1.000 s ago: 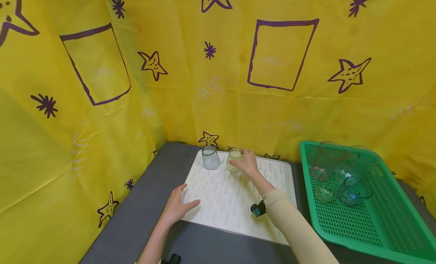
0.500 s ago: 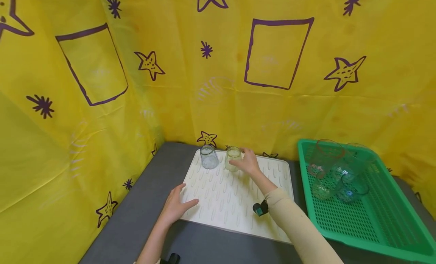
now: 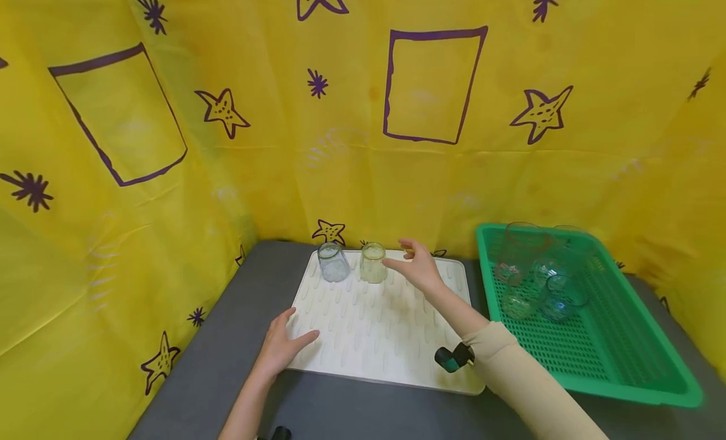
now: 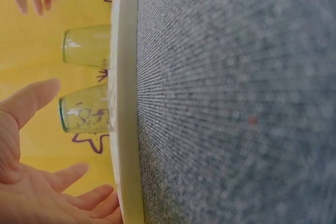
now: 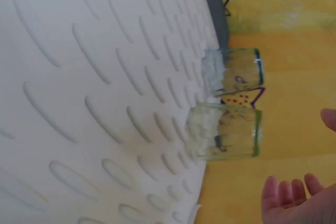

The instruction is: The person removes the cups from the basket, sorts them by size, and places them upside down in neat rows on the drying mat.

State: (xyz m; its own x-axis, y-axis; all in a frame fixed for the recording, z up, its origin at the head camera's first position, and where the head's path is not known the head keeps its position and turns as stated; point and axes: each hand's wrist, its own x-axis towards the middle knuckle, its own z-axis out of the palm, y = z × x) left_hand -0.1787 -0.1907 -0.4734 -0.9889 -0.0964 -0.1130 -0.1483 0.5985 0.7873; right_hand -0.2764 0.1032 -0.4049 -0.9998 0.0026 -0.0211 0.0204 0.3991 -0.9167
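Note:
Two tinted drinking glasses stand upside down, wider end down, side by side at the back of a white ridged mat (image 3: 351, 339). The left one is the bluish glass (image 3: 333, 263); the right one is the yellow-green glass (image 3: 373, 263). My right hand (image 3: 418, 268) hovers just right of the yellow-green glass, fingers spread and holding nothing; in the right wrist view a gap shows between its fingers (image 5: 286, 195) and that glass (image 5: 226, 132). My left hand (image 3: 278, 345) rests at the mat's left front edge, thumb and fingers apart, holding nothing.
A green perforated basket (image 3: 652, 358) stands to the right of the mat. Inside it are several glasses, among them a tall red-rimmed glass (image 3: 524, 241) and a small blue glass (image 3: 561, 298). A yellow patterned cloth (image 3: 351, 175) hangs close behind the grey table (image 3: 238, 289).
My right hand has let go of the yellow-green glass and drawn back to the right with its fingers spread. The head view has turned slightly right. My left hand stays at the mat's edge.

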